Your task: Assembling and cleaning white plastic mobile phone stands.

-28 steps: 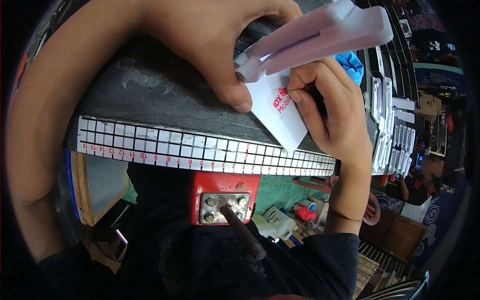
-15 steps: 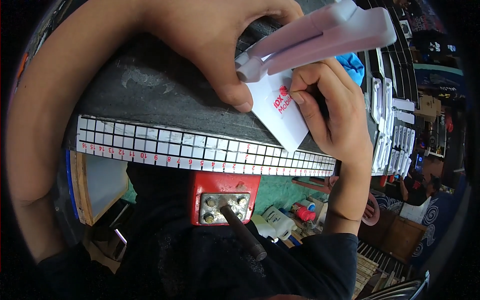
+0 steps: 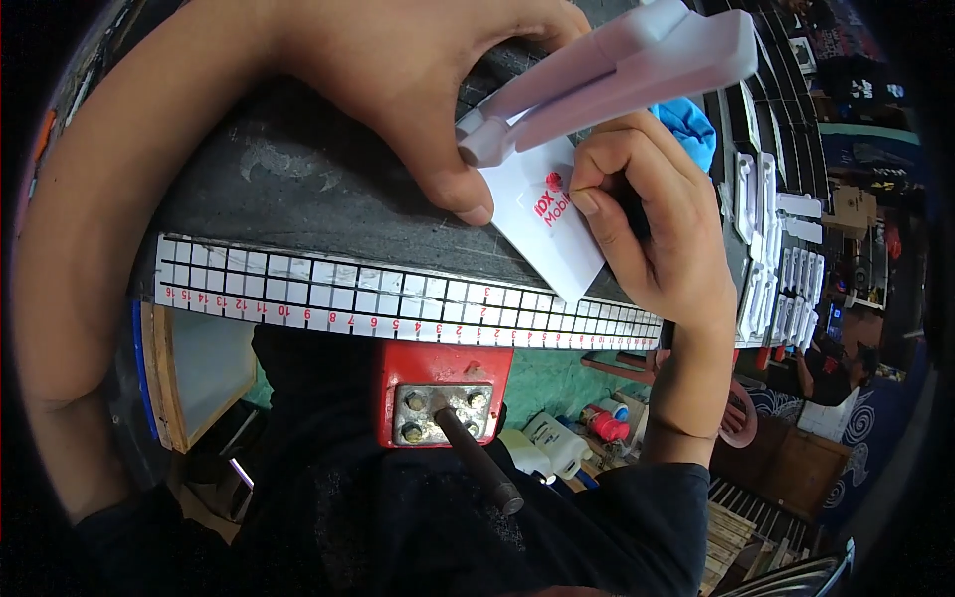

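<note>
A white plastic folding stand (image 3: 527, 224) stands on the dark worktop, its flat face bearing red print. Its thick upper part (image 3: 637, 75) juts toward the upper right, blurred by closeness. My left hand (image 3: 388, 95) curves around its left side, thumb against the lower left edge; the other fingers are mostly hidden behind it. My right hand (image 3: 657, 209) is closed in a pinch, thumb and index fingertips touching the printed face beside the red mark. Whether something thin lies between those fingertips, I cannot make out.
A gridded ruler strip (image 3: 398, 298) runs along the worktop's near edge. Below it sits a red clamp block (image 3: 443, 363) with a metal rod (image 3: 477, 463). Several similar white pieces (image 3: 761, 229) lie at the right. A blue cloth (image 3: 686, 129) lies behind my right hand.
The stand and both hands have shifted slightly left in the view. My right fingertips stay pinched at the printed face, and the left hand keeps its hold.
</note>
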A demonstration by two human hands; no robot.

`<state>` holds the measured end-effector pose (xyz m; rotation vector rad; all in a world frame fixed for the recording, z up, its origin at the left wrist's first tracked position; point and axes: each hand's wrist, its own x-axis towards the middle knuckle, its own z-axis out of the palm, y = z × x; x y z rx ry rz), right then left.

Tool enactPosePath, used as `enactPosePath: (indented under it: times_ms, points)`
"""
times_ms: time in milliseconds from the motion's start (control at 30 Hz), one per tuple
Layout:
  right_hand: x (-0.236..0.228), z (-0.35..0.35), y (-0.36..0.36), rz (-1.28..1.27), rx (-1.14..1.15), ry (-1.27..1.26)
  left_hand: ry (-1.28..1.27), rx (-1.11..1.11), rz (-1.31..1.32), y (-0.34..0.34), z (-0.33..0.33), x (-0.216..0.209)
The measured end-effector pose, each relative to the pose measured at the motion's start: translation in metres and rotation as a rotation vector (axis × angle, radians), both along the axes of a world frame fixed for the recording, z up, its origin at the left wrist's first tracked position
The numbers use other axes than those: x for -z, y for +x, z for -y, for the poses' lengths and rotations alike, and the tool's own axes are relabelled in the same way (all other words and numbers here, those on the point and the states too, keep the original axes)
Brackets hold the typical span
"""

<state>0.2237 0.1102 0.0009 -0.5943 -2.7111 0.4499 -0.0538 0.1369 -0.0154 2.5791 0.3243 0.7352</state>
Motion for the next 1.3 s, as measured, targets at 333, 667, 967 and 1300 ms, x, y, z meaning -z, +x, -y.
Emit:
enactPosePath:
  times_ms: [333,667,967,1300]
  points:
    - [0.001,0.0,-0.002,-0.084,0.054,0.03,-0.068,0.043,-0.019,0.001,-0.001,-0.005]
    - [-0.002,-0.001,0.0,-0.09,0.001,0.191,-0.021,-0.026,-0.111,0.003,-0.002,-0.01]
    - [-0.003,0.004,-0.003,-0.063,0.021,0.222,-0.077,0.048,0.04,0.001,0.001,-0.004]
    - [-0.003,0.004,-0.001,-0.099,0.023,0.231,0.043,-0.027,-0.078,0.002,0.002,-0.008]
